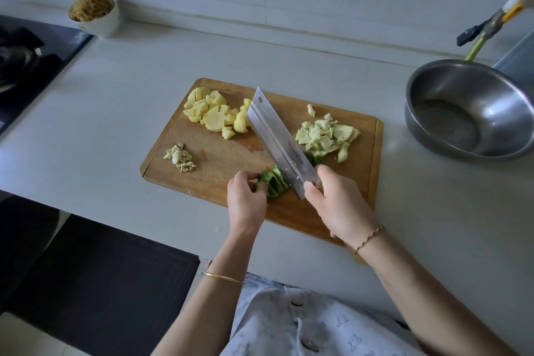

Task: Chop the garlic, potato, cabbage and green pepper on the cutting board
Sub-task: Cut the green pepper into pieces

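Observation:
A wooden cutting board (pixel 219 159) lies on the counter. Yellow potato chunks (pixel 212 113) are piled at its far left, chopped garlic (pixel 180 156) at its left edge, and pale cabbage pieces (pixel 326 133) on its right. Near the front edge lies the green pepper (pixel 274 182), held down by the curled fingers of my left hand (pixel 245 199). My right hand (pixel 335 202) grips the handle of a cleaver (pixel 277 136), whose blade stands in the pepper. A cut green piece (pixel 312 157) shows just right of the blade.
A steel bowl (pixel 468 108) stands on the counter to the right, a tap (pixel 491 20) above it. A white cup of thin strands (pixel 95 14) sits at the back left beside a black gas stove (pixel 26 49). The counter's front edge runs just below the board.

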